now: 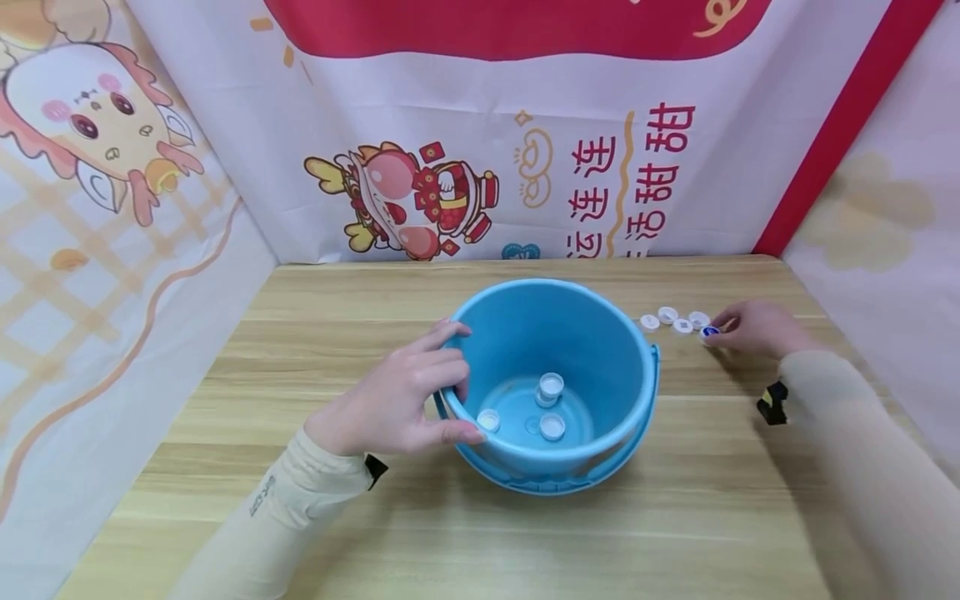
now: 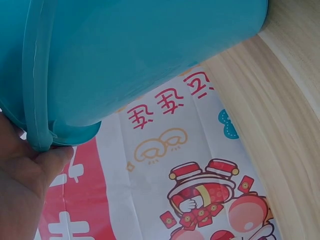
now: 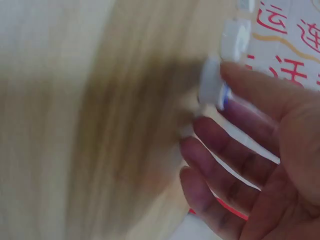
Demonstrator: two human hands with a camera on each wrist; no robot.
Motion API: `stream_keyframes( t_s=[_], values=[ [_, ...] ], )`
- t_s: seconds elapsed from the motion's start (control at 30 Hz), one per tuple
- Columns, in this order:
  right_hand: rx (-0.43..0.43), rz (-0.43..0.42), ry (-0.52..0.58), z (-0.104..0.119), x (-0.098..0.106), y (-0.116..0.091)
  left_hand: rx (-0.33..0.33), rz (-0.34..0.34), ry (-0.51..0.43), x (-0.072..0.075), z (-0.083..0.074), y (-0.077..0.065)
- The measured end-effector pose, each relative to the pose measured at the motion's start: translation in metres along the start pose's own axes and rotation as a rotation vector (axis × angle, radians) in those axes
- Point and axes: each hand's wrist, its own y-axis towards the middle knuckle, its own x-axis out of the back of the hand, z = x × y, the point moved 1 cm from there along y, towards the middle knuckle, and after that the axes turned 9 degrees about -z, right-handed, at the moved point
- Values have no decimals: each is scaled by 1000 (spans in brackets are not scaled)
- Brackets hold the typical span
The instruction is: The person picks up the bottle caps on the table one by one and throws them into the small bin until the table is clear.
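A blue plastic bucket stands on the table with several white bottle caps inside, among them a cap on the bottom and a small stack behind it. My left hand grips the bucket's left rim, fingers over the edge and thumb outside toward the front. In the left wrist view that hand is at the rim by the handle's end. To the right of the bucket, my right hand pinches a white bottle cap with blue on it between thumb and forefinger.
Several more white caps lie on the wooden table between the bucket and my right hand. The bucket's handle hangs down at the front. Printed cloth walls stand behind and on both sides.
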Motion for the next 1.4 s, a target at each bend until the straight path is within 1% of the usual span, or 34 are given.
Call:
stream_keyframes(
  t_s=[0.23, 0.43, 0.77, 0.87, 1.0, 1.1, 1.17, 1.23, 1.4],
  values=[
    [-14, -31, 15, 6, -2, -4, -12, -9, -10, 0, -1, 0],
    [-28, -28, 43, 11, -5, -4, -8, -19, -12, 2, -2, -3],
    [-98, -4, 70, 9, -9, -6, -3, -20, -5, 0, -1, -4],
    [-141, 11, 99, 9, -9, -8, -8, -29, -8, -1, 0, -3],
    [-187, 30, 154, 13, -4, -13, -15, -37, -9, -2, 0, -1],
    [-199, 29, 190, 20, 3, -17, -10, -33, -11, -3, -1, -1],
    [-187, 11, 208, 25, 10, -18, -9, -33, -17, -3, 0, 0],
    [-163, -29, 219, 33, 18, -19, -5, -33, -27, -2, 1, 0],
    [-84, -182, 217, 62, 41, -28, -7, -30, -38, -2, 4, 0]
  ],
)
